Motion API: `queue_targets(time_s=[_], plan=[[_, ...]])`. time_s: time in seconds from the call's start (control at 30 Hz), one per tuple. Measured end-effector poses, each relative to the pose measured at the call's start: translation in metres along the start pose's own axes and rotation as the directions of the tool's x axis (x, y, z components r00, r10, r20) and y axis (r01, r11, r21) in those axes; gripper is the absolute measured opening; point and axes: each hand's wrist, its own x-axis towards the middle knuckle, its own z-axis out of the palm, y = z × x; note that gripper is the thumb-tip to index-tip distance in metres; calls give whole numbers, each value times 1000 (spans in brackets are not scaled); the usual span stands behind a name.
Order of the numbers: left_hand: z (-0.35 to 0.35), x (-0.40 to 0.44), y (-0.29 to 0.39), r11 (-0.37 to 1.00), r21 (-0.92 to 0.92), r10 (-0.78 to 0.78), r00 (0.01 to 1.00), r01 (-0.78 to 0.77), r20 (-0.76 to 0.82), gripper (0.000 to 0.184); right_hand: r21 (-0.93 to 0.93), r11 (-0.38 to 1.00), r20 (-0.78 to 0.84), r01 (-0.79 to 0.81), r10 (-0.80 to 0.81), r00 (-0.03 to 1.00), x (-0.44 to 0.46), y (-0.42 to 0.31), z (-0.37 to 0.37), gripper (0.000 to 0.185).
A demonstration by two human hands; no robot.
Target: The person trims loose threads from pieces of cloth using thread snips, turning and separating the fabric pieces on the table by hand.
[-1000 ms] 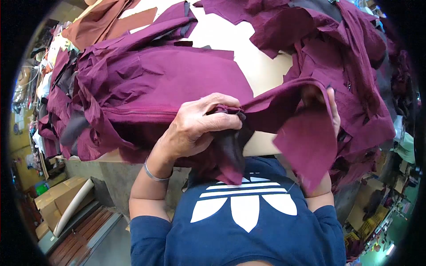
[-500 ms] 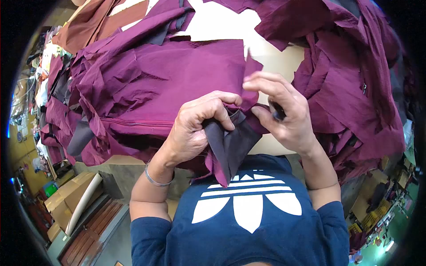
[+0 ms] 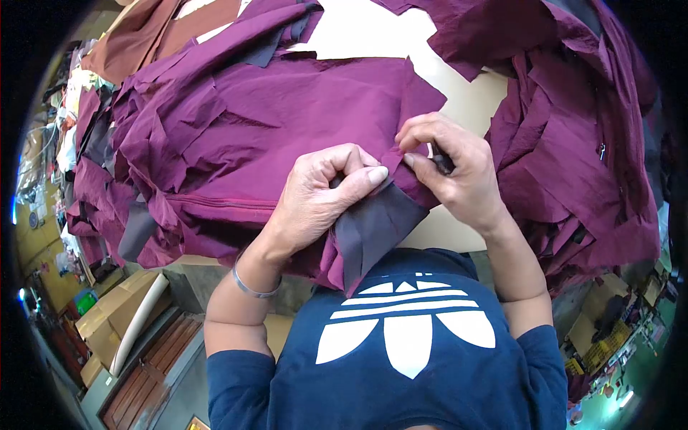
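A large maroon fabric piece [image 3: 287, 122] with a zipper line lies on the pale table [image 3: 459, 93]. Its near right corner is pinched by my left hand [image 3: 322, 190], thumb on top. Below those fingers a dark grey fabric part [image 3: 376, 226] hangs over the table's near edge. Close beside, my right hand [image 3: 455, 165] pinches the maroon cloth edge between thumb and fingertips. A small dark object [image 3: 443, 164] sits inside the curl of my right hand; what it is cannot be made out.
More maroon fabric [image 3: 552, 136] is heaped on the right side, with a zipper pull showing. Brown fabric [image 3: 136, 43] lies at the back left. Cardboard boxes [image 3: 118, 308] and a pale roll [image 3: 140, 322] stand on the floor at lower left.
My right hand has come in from the right, where it held a raised flap, to beside my left hand. The flap now lies up and away on the table, and the grey part shows more.
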Motion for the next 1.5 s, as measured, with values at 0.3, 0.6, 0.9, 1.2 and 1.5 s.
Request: queue_targets(time_s=[0.3,0.6,0.9,1.2,1.5], plan=[[-6,12,2,991,136,-7,989,-13,146,18,-204,975,29,87,-83,996,-30,-24,8,32],[-5,15,-1,992,125,-21,999,16,39,18,-513,824,213,240,-149,966,-42,-24,15,43],[-4,9,-2,980,189,67,998,-65,-6,30,-270,951,-27,-150,148,989,-34,-38,0,50],[-2,7,-3,994,113,0,1000,2,-17,33,-723,690,64,32,20,998,-39,-37,14,43],[4,7,-1,990,139,28,999,-23,-29,35,-782,620,66,62,-17,998,-38,-37,15,39]])
